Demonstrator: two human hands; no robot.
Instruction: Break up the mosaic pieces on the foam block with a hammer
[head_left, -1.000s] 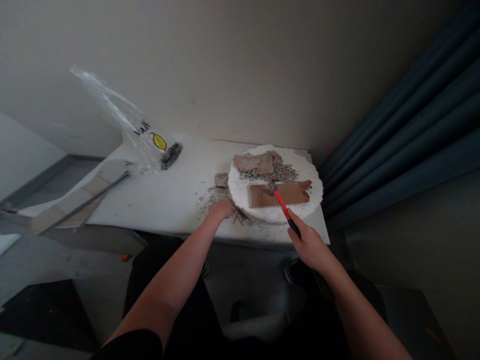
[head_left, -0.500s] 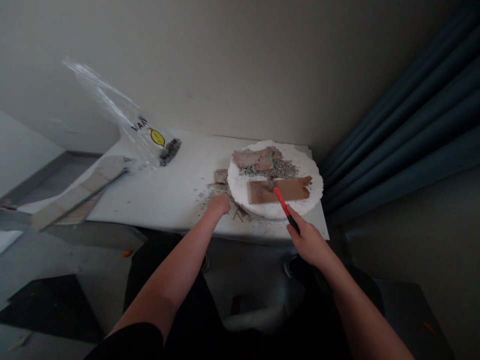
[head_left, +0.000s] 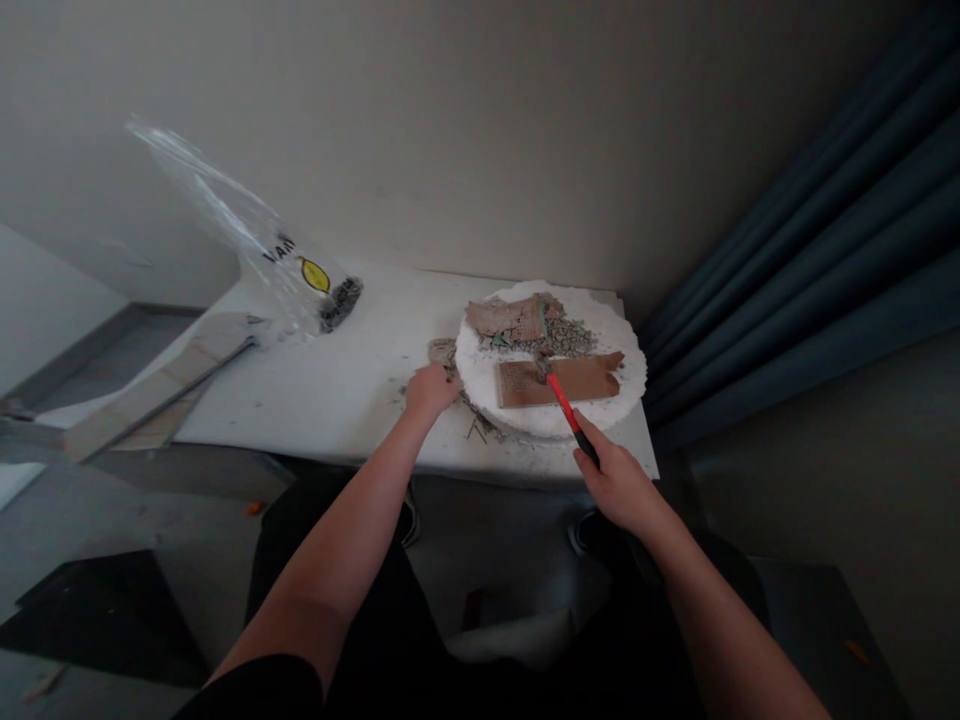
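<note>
Right hand (head_left: 616, 484) closed round hammer (head_left: 562, 397), right end of table (head_left: 330, 400).
Red-black handle (head_left: 574, 424); head (head_left: 542, 366) indistinct against flat brown board (head_left: 583, 381), ragged at one end, on rough-edged white disc (head_left: 474, 372). Left hand (head_left: 430, 390) by disc's left edge, near crumbled debris (head_left: 486, 424); fingers hidden, cannot tell hold.

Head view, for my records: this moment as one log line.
right hand: grips hammer, head over brown board | left hand: by debris, grasp unclear | brown board: on white disc

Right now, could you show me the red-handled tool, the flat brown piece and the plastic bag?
Red-handled tool (head_left: 562, 397): head view, red part of the handle.
Flat brown piece (head_left: 591, 380): head view, right half of its top.
Plastic bag (head_left: 315, 274): head view, its yellow print.
</note>
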